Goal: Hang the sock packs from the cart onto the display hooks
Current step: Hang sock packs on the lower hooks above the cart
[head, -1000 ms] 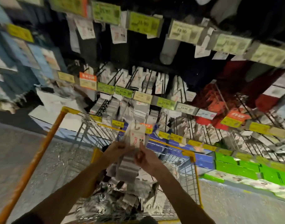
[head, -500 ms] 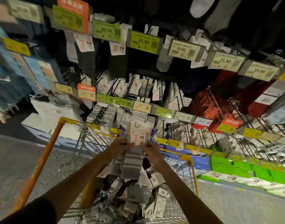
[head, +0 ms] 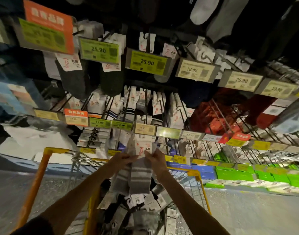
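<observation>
Both hands hold a bundle of grey striped sock packs [head: 139, 177] with white header cards, raised above the cart. My left hand [head: 122, 159] grips the left side of the cards and my right hand [head: 155, 158] pinches the right side. The top card reaches just under a beige price tag [head: 144, 129] on the middle row of display hooks [head: 146, 106]. Below the hands, the yellow wire cart [head: 198, 177] carries a heap of more sock packs [head: 136, 209].
Rows of wire hooks with hanging socks and price tags span the wall from left to right. Green and blue boxes [head: 247, 173] line the low shelf at right. An orange cart rail [head: 35, 180] runs along the left. Grey floor lies on both sides.
Both hands have lifted the sock bundle up and forward, from over the cart to just under the middle row's price tags. The view has tilted up toward the hooks.
</observation>
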Demonstrator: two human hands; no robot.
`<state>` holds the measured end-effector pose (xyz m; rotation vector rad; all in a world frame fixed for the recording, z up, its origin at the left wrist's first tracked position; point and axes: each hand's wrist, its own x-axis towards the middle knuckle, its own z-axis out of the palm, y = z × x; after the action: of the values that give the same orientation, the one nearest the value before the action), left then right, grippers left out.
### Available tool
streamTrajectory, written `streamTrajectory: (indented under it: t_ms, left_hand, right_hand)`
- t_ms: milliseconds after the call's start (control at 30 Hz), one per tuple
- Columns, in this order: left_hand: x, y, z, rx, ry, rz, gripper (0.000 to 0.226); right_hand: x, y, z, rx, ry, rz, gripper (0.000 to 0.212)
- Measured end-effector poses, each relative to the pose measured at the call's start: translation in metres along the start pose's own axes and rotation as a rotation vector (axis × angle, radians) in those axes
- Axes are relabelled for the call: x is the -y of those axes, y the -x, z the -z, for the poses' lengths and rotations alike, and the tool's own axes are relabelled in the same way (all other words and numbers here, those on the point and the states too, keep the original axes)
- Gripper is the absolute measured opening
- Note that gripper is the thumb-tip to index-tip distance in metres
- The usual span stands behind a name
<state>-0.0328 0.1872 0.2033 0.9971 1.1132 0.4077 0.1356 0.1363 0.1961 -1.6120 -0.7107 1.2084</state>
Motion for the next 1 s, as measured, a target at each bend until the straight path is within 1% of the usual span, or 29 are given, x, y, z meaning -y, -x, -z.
streamTrajectory:
  t_ms: [33, 133, 200, 267, 400, 500, 600, 700, 767, 800, 867, 933, 1000]
  left_hand:
    - [-0.004, -0.002, 0.002, -0.005, -0.002, 0.004, 0.038]
    - [-0.006, -0.017, 0.009, -0.034, -0.049, -0.025, 0.015]
    - [-0.006, -0.024, 0.012, -0.077, -0.112, -0.046, 0.011]
    - [-0.01, -0.029, 0.012, -0.103, -0.124, -0.054, 0.008]
    - [-0.017, -0.037, 0.009, -0.106, -0.087, -0.024, 0.004]
    - [-0.019, -0.039, 0.009, -0.127, -0.083, -0.03, 0.008]
    - [-0.016, -0.044, 0.009, -0.129, -0.071, -0.028, 0.014]
    - [-0.017, -0.048, 0.004, -0.192, -0.07, -0.014, 0.01]
    - [-0.011, -0.053, 0.006, -0.241, -0.1, -0.012, 0.013]
    - [-0.009, -0.054, 0.005, -0.272, -0.115, -0.011, 0.015]
    - [-0.002, -0.056, 0.004, -0.375, -0.128, -0.002, 0.018]
    - [-0.001, -0.051, 0.0, -0.494, -0.127, -0.017, 0.016]
    - [-0.003, -0.045, -0.005, -0.562, -0.155, -0.057, 0.017]
  right_hand:
    - [0.003, -0.004, -0.001, -0.004, -0.006, 0.026, 0.009]
    - [0.001, -0.02, -0.003, 0.012, -0.055, 0.051, 0.018]
    - [0.0, -0.024, -0.004, 0.02, -0.108, 0.078, 0.02]
    - [0.0, -0.028, -0.006, 0.022, -0.159, 0.095, 0.02]
    - [0.0, -0.04, -0.011, -0.008, -0.182, 0.083, 0.012]
    - [0.001, -0.047, -0.01, -0.009, -0.162, 0.073, 0.011]
    - [-0.002, -0.055, -0.009, -0.026, -0.099, 0.069, 0.014]
    - [-0.003, -0.063, -0.013, -0.037, -0.097, 0.034, 0.016]
    - [0.0, -0.067, -0.017, -0.074, -0.095, 0.044, 0.013]
    - [0.002, -0.069, -0.019, -0.095, -0.088, 0.055, 0.016]
    - [0.003, -0.074, -0.023, -0.132, -0.069, 0.064, 0.022]
    - [0.004, -0.082, -0.028, -0.196, -0.01, 0.019, 0.023]
    - [0.007, -0.088, -0.032, -0.244, 0.019, -0.033, 0.022]
